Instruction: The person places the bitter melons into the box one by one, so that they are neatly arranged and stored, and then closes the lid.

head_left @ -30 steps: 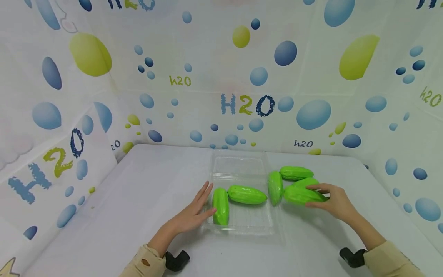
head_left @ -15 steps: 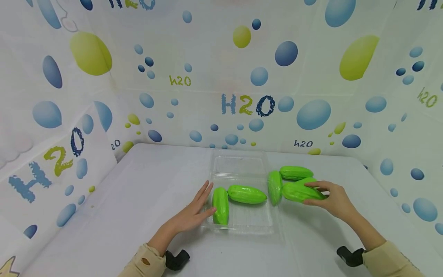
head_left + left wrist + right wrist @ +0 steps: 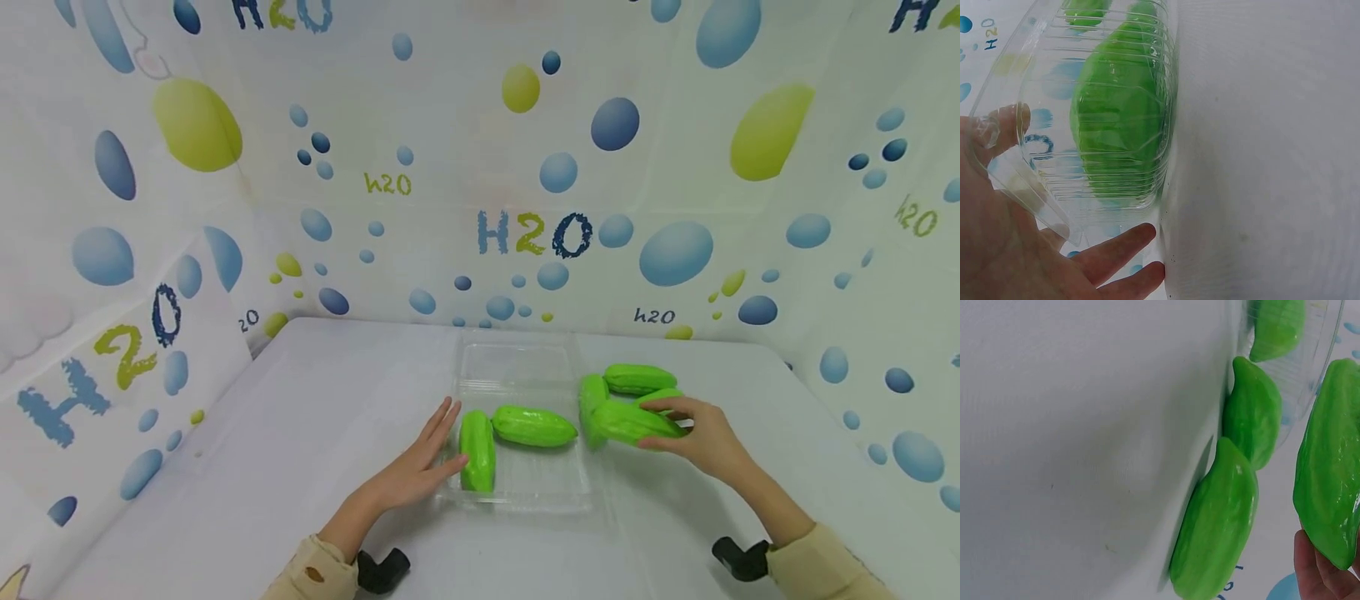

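Observation:
My right hand [image 3: 701, 437] grips a bright green, ridged gourd [image 3: 633, 423] by its right end, thumb in front and fingers behind. In the right wrist view the held gourd [image 3: 1329, 462] hangs apart from two others on the table. My left hand [image 3: 412, 467] lies at the left side of a clear plastic clamshell box [image 3: 540, 487], its fingers stretched out and its thumb over the rim. Inside the box, one gourd [image 3: 477, 454] stands lengthwise along the left wall and another gourd [image 3: 534, 427] lies crosswise at the back.
Right of the box lie an upright-turned gourd [image 3: 591, 396], a crosswise gourd [image 3: 640, 379] and a third gourd [image 3: 663, 395] partly hidden by my right hand. The box's lid [image 3: 517, 362] lies folded back. A patterned curtain [image 3: 420, 108] surrounds the white table [image 3: 315, 400].
My right hand has raised the gourd and moved it left, so it now overlaps the lengthwise gourd beside the box. The left hand has stayed at the box.

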A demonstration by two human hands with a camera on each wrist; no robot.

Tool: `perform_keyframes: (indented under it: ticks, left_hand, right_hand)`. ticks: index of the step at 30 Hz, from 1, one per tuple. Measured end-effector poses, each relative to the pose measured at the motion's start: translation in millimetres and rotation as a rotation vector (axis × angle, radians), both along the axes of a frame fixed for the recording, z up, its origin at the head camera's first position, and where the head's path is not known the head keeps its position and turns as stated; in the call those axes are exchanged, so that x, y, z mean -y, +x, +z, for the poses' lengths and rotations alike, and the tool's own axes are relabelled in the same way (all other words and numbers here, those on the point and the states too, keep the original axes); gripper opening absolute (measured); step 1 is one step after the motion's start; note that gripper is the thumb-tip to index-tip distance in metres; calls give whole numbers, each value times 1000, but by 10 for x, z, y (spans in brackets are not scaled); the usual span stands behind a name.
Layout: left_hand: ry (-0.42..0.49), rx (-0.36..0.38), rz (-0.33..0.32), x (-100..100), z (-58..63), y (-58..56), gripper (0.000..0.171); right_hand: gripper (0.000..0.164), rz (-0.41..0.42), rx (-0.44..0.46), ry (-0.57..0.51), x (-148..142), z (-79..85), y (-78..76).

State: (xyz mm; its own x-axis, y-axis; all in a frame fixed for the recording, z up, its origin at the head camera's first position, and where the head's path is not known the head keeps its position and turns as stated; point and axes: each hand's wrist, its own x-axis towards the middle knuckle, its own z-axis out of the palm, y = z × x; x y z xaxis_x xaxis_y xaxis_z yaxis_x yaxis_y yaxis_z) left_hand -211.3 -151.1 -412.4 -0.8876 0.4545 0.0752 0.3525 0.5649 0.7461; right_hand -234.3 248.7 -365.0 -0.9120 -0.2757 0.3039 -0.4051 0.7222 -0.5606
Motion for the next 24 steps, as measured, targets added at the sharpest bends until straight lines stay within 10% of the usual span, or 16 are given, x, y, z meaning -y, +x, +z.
perform_keyframes:
  ticks: [24]
  left_hand:
    - [1, -21, -7, 5, -2, 14, 74]
  right_hand:
    - [48, 90, 12, -80, 348, 9, -48]
